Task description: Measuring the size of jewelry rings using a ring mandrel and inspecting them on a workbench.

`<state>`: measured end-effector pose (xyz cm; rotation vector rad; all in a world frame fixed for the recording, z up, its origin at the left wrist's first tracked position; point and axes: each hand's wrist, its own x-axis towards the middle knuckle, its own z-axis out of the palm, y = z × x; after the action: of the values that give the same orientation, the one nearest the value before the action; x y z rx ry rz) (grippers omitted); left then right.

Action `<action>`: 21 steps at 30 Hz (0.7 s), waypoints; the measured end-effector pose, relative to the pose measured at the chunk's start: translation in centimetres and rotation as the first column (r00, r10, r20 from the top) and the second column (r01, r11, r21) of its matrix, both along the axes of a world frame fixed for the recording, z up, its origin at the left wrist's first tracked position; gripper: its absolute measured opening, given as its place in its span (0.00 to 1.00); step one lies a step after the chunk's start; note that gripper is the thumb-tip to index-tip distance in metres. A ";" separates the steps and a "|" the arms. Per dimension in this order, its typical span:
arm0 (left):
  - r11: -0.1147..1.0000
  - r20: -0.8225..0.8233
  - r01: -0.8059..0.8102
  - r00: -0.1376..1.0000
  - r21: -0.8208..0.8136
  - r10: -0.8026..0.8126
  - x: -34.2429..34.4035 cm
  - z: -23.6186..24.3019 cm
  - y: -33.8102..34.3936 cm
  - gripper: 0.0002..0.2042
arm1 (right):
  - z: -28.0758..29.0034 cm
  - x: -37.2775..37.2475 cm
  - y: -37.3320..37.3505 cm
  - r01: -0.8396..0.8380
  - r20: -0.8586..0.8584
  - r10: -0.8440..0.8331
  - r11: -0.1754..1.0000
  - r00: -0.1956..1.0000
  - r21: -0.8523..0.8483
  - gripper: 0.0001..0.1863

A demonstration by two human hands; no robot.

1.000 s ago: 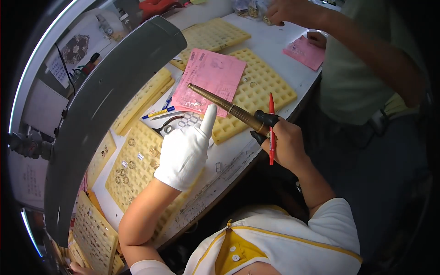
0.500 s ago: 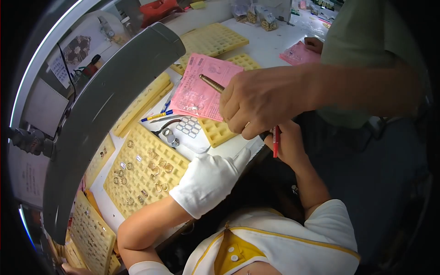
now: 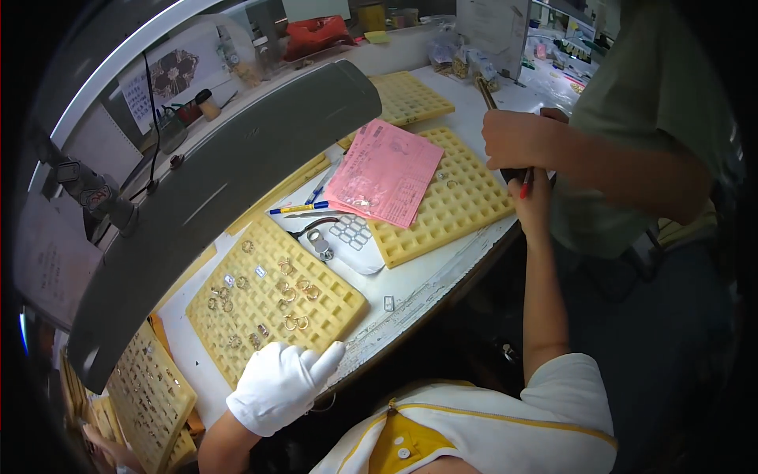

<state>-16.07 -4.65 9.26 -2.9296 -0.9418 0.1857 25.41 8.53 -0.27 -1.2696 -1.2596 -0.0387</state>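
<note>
My left hand, in a white glove, is over the near edge of a yellow pitted tray. Its fingers curl in and the thumb sticks out; whatever they may hold is hidden. Several rings stand in that tray. My bare right hand reaches far right, past the table edge, closed on a red pen. Another person's hand is right above it, gripping a brass-coloured stick. A dark item between the two hands is partly hidden.
A pink printed slip with a clear bag lies on a second yellow tray. Beside it are a blue-and-yellow pen and a metal loupe. A grey lamp arches overhead. Another tray stands lower left.
My left hand has drawn back toward the lower left. My right hand and the other person's hand have moved up and right, uncovering the second tray and a small rectangular piece near the table edge.
</note>
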 end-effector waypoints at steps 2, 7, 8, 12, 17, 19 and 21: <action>0.990 0.100 -0.137 0.986 0.036 0.133 -1.9 -0.5 0.0 0.18 | 0.0 0.8 0.6 0.011 -0.054 -0.013 1.000 0.998 -0.029 0.19; 0.868 0.500 -0.385 0.844 0.315 0.193 -7.0 -3.8 1.2 0.16 | 0.7 -2.8 0.6 -0.141 -0.514 0.158 0.987 0.843 0.072 0.23; 0.837 0.581 -0.467 0.779 0.285 0.236 -8.0 -4.6 1.4 0.17 | -0.8 -2.9 1.0 -0.179 -0.570 0.166 0.983 0.805 0.034 0.24; 0.755 0.790 -0.656 0.461 -0.004 0.404 -12.0 -7.1 1.8 0.20 | -3.2 -10.6 -1.3 -0.355 -0.465 0.314 0.935 0.828 -0.001 0.14; 0.796 0.849 -0.603 0.448 0.056 0.281 -12.1 -7.1 2.4 0.19 | -2.3 -13.7 -3.3 -0.455 0.022 0.456 0.880 0.889 0.137 0.14; 0.825 0.873 -0.562 0.430 0.060 0.230 -11.4 -6.6 2.7 0.18 | 2.5 -12.7 -3.5 -0.323 -0.113 0.356 0.916 0.927 0.238 0.17; 0.821 0.872 -0.563 0.443 0.091 0.207 -11.4 -6.9 3.0 0.17 | 4.2 -7.5 -0.1 -0.294 -0.342 0.380 0.915 0.859 0.278 0.14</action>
<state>-27.50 -1.64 2.38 -2.2587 -1.5249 -1.3770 17.87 8.46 3.97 -0.8003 -1.0779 0.3128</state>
